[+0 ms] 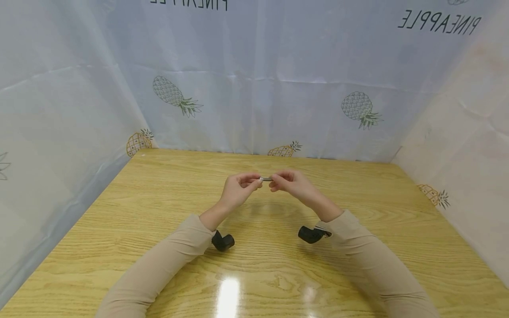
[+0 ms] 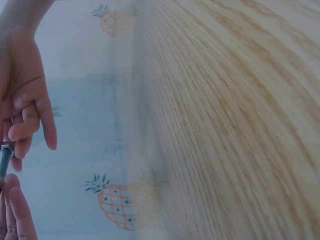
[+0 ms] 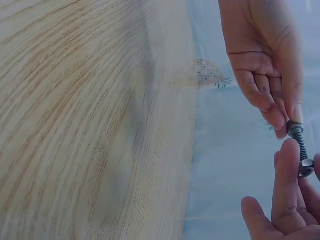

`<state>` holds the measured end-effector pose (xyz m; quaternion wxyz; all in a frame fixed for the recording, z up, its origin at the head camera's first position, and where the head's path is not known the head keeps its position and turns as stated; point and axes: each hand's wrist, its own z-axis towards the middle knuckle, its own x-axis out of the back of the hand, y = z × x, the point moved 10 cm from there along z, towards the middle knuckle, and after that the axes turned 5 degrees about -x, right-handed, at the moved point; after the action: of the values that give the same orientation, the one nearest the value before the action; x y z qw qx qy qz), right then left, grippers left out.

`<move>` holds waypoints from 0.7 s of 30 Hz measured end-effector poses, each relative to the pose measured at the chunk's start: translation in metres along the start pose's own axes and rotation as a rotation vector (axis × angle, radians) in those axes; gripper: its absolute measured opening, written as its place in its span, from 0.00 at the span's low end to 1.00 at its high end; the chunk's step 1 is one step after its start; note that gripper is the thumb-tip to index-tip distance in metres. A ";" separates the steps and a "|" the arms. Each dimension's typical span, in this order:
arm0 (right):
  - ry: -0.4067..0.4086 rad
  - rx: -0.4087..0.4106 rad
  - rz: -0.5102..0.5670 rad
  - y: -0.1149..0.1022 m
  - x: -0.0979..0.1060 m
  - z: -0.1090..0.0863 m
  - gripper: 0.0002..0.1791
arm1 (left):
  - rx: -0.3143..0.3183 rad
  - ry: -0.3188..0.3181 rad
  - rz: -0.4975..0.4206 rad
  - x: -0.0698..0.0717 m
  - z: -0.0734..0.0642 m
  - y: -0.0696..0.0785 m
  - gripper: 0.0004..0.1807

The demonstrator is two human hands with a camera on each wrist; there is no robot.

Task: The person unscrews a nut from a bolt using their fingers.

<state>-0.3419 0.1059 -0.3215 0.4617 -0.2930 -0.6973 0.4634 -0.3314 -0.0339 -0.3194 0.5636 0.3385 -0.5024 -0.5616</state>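
Above the table my two hands meet at a small metal bolt [image 1: 267, 179], held roughly level. My right hand [image 1: 296, 186] pinches its head end between thumb and fingers. In the right wrist view the bolt's threaded shank [image 3: 300, 142] shows, with a washer-like ring [image 3: 295, 128] by the thumb. At the other end my left hand [image 1: 235, 192] pinches a hex nut [image 3: 306, 168], which sits at the shank's tip. How far it is threaded on I cannot tell. The left wrist view shows the nut [image 2: 7, 148] partly cut off by the frame edge.
The hands hover over a wood-grain table [image 1: 262, 265]. A pineapple-print curtain [image 1: 258, 110] hangs behind it and along both sides. Black curved devices, one by the left wrist [image 1: 223, 241] and one by the right wrist [image 1: 311, 234], jut inward from the sleeves.
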 end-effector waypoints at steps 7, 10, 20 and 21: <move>0.047 0.011 -0.033 0.000 0.004 0.001 0.17 | -0.009 -0.001 0.017 0.000 -0.009 0.019 0.15; 0.049 0.021 -0.035 0.001 0.005 0.001 0.19 | -0.013 -0.002 0.009 -0.001 -0.009 0.019 0.15; 0.007 -0.011 -0.007 0.001 0.001 0.001 0.23 | -0.006 -0.006 0.002 -0.002 0.006 -0.011 0.16; 0.015 -0.015 -0.014 0.001 0.001 0.001 0.22 | -0.010 -0.004 0.003 -0.002 0.006 -0.012 0.16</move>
<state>-0.3432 0.1073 -0.3222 0.4679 -0.2949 -0.6994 0.4527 -0.3401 -0.0327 -0.3292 0.5652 0.3338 -0.5011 -0.5639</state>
